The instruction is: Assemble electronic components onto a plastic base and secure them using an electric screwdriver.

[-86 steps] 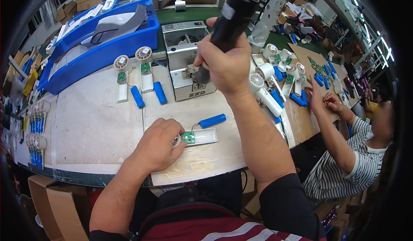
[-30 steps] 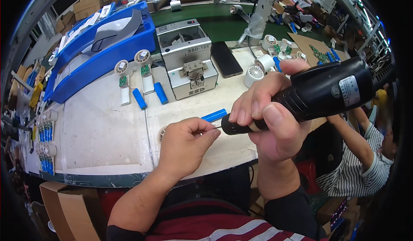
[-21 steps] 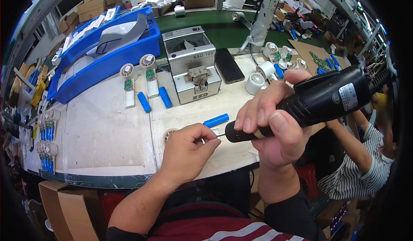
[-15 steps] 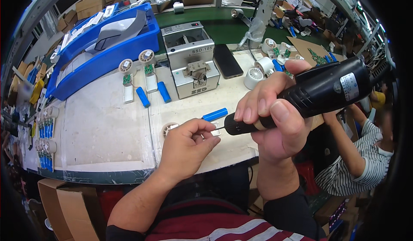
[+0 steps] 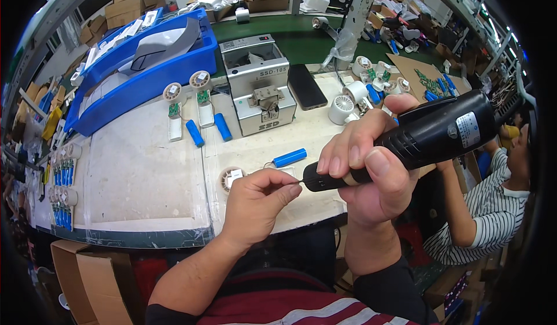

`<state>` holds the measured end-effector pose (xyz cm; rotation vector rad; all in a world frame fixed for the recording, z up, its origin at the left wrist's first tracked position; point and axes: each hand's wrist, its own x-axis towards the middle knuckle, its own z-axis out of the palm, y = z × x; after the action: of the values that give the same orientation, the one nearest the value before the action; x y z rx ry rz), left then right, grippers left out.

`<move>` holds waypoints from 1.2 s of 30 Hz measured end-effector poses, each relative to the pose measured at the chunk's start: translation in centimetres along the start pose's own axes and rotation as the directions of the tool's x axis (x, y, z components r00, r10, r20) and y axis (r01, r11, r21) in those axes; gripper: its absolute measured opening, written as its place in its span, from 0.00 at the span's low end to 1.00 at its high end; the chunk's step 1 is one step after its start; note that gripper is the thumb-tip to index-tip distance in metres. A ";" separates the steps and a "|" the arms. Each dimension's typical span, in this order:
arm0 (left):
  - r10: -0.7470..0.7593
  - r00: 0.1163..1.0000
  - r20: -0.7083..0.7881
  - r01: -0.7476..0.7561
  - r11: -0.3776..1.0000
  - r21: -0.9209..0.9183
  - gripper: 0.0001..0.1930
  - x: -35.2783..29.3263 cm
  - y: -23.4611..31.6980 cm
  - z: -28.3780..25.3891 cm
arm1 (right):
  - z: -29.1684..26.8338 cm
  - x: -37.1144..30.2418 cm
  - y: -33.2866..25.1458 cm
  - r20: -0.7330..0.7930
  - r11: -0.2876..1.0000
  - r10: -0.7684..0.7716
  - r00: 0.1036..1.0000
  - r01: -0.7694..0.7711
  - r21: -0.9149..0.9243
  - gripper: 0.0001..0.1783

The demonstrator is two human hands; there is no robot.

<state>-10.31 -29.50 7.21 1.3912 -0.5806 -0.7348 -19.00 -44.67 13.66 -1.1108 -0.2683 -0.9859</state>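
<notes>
My right hand (image 5: 371, 156) is wrapped round a black electric screwdriver (image 5: 447, 129), held tilted above the table with its thin bit pointing left. Thumb and forefinger of my left hand (image 5: 261, 200) are pinched at the bit's tip; anything small between them is hidden. Just beyond that hand lies a round white fan part (image 5: 230, 179) with a white connector on it. A blue cylindrical battery (image 5: 289, 157) with a thin wire rests beyond the bit. Part of a white housing, mostly covered by my hands, shows beneath the bit.
A silver machine (image 5: 259, 101) stands mid-table beside a black phone (image 5: 307, 87). Left of it lie two fan assemblies with green boards and blue batteries (image 5: 195, 133). A blue bin (image 5: 139, 87) sits farther back. More fan parts (image 5: 343, 109) and a striped-sleeved co-worker (image 5: 493, 220) are rightward.
My left hand has shifted slightly right, keeping its pinch at the bit, and more of the fan part shows. The screwdriver's front end is a little lower. The co-worker's head has come into view.
</notes>
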 end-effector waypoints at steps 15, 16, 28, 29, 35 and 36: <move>0.300 0.923 0.242 -0.385 0.760 0.524 0.02 0.3 2.0 -1.1 | -0.2 0.7 -0.4 0.131 0.998 0.069 0.989 -0.070 0.004 0.36; 0.342 0.887 0.309 -0.461 0.677 0.573 0.02 0.7 2.2 -1.4 | -0.4 1.1 -0.1 0.170 0.996 0.086 0.982 -0.089 0.011 0.36; 0.108 0.722 0.684 -0.492 0.775 0.397 0.02 9.6 2.9 -5.7 | -2.5 8.9 2.6 0.617 0.934 0.238 0.750 -0.352 0.067 0.27; 0.117 0.717 0.687 -0.488 0.788 0.376 0.02 10.0 2.1 -6.0 | -2.8 9.4 3.5 0.619 0.925 0.250 0.745 -0.373 0.075 0.27; 0.239 0.670 0.702 -0.519 0.828 0.213 0.05 13.6 0.8 -6.3 | -4.2 10.2 7.4 0.568 0.941 0.076 0.819 -0.247 0.230 0.21; 0.259 0.677 0.689 -0.526 0.825 0.208 0.07 13.9 0.6 -6.6 | -4.6 10.2 8.6 0.561 0.925 0.017 0.828 -0.227 0.306 0.18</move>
<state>3.78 -35.60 6.30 1.2760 -1.6128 -0.7404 -7.82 -53.12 12.56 -1.0316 -0.8065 -0.4468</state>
